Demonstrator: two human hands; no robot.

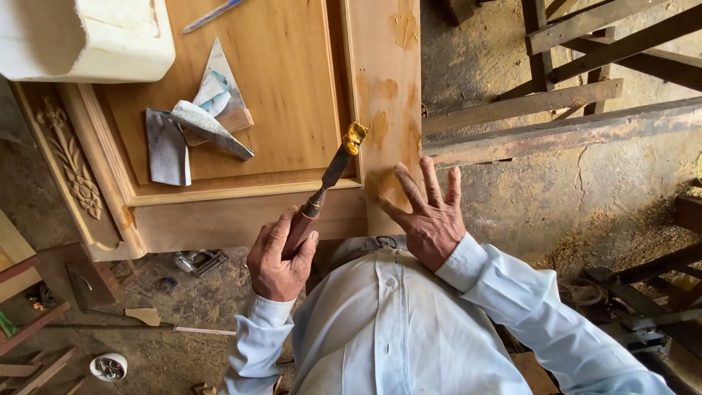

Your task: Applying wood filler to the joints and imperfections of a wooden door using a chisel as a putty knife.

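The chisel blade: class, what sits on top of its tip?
A lump of yellow filler sits on the tip of the chisel blade, hiding the edge beneath it. The left hand wraps the reddish handle, covering most of it.

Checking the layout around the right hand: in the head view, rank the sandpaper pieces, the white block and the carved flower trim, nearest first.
From the right hand, flat on the door's rail:
1. Sandpaper pieces, on the door panel to its left.
2. Carved flower trim, on the door's far left edge.
3. White block, top left corner.

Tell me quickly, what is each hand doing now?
Left hand: closed, holding a putty-tipped chisel.
Right hand: open, fingers spread flat on the wooden door frame.
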